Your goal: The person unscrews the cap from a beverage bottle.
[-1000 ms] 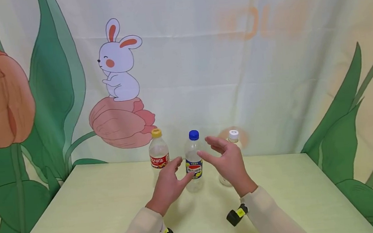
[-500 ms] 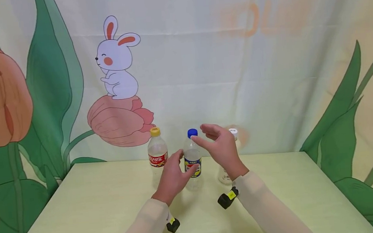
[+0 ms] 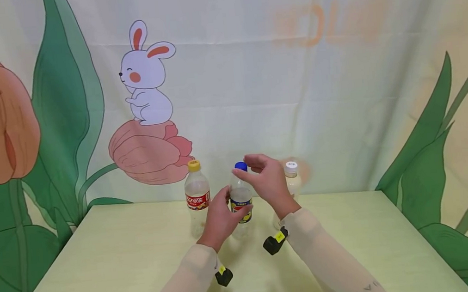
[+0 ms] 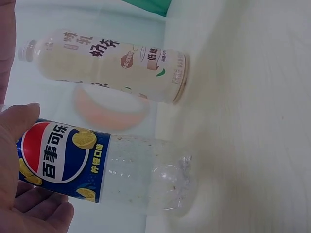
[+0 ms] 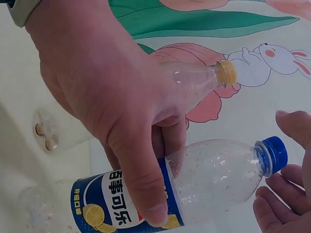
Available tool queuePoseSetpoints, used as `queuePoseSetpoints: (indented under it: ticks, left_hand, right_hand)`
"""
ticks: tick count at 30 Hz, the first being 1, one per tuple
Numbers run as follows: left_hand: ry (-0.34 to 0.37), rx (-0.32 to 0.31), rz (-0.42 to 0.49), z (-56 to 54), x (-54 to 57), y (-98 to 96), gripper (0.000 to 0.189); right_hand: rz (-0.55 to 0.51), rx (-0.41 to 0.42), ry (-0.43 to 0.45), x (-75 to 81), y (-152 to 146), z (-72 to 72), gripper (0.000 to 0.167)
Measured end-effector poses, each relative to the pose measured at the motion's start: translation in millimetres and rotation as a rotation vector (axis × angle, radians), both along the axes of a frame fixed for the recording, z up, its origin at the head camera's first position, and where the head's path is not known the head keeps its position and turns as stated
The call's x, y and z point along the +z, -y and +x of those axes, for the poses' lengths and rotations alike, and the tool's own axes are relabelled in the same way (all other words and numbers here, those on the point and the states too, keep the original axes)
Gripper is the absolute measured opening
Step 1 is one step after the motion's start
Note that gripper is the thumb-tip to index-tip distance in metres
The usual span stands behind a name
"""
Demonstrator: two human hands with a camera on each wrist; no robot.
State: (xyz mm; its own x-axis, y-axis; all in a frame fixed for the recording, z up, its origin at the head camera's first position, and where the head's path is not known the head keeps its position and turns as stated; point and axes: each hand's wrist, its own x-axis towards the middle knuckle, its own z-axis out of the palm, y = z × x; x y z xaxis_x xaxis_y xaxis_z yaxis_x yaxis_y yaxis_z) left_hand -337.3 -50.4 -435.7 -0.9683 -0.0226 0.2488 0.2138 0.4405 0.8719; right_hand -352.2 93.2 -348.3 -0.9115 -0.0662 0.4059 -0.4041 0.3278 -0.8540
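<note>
A clear Pepsi bottle (image 3: 240, 192) with a blue cap (image 5: 276, 151) and a blue lemon label stands upright on the table. My left hand (image 3: 221, 217) holds it round the label, thumb (image 5: 146, 187) across the front and fingers partly hidden behind. My right hand (image 3: 267, 180) is at the cap, thumb on one side and fingers on the other; in the right wrist view a gap shows between them and the cap. Just left stands a clear bottle with a yellow cap (image 3: 194, 165) and red label. A cream milk-tea bottle (image 4: 107, 65) with a white cap stands to the right, partly behind my right hand.
The pale yellow-green table (image 3: 122, 257) reaches back to a hanging cloth (image 3: 229, 95) printed with a rabbit, tulips and leaves. Black wrist cameras (image 3: 275, 242) hang under both sleeves.
My left hand has moved right and up onto the Pepsi bottle's label. My right hand has moved left, from beside the white-capped bottle to the blue cap.
</note>
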Motion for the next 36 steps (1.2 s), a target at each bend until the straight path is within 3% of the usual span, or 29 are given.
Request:
queuePoseSetpoints:
  ticks: [24, 36]
  left_hand:
    - [0.028, 0.008, 0.001, -6.7, -11.0, -0.9, 0.067]
    - [-0.037, 0.007, -0.055, -8.7, -16.8, -0.6, 0.065]
  right_hand:
    - [0.019, -0.051, -0.002, -1.0, 7.4, -8.2, 0.039]
    - [0.029, -0.014, 0.018, -1.7, 4.6, -10.9, 0.039]
